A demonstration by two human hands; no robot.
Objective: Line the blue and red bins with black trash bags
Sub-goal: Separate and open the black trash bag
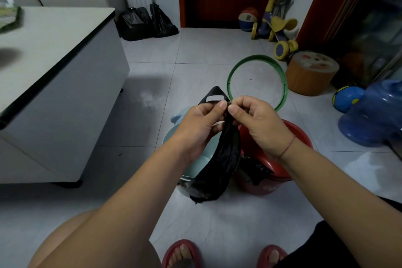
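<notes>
A crumpled black trash bag [221,159] hangs lengthwise between my hands, one handle loop sticking up above my fingers. My left hand [202,124] and my right hand [254,124] both pinch its top edge, thumbs almost touching. Directly under the bag stands a pale blue bin [187,169], mostly hidden by my left arm and the bag. To its right stands a red bin [274,172] with some black plastic [256,172] lying inside it. A green ring [282,85] lies flat on the floor tiles just beyond the bins.
A white cabinet with a dark-edged top [65,67] stands at the left. Two filled black bags [148,22] sit by the far wall. At the right are an orange stool [311,74], a ride-on toy [276,26], balls and a blue water jug [374,113]. My sandalled feet [182,254] are at the bottom.
</notes>
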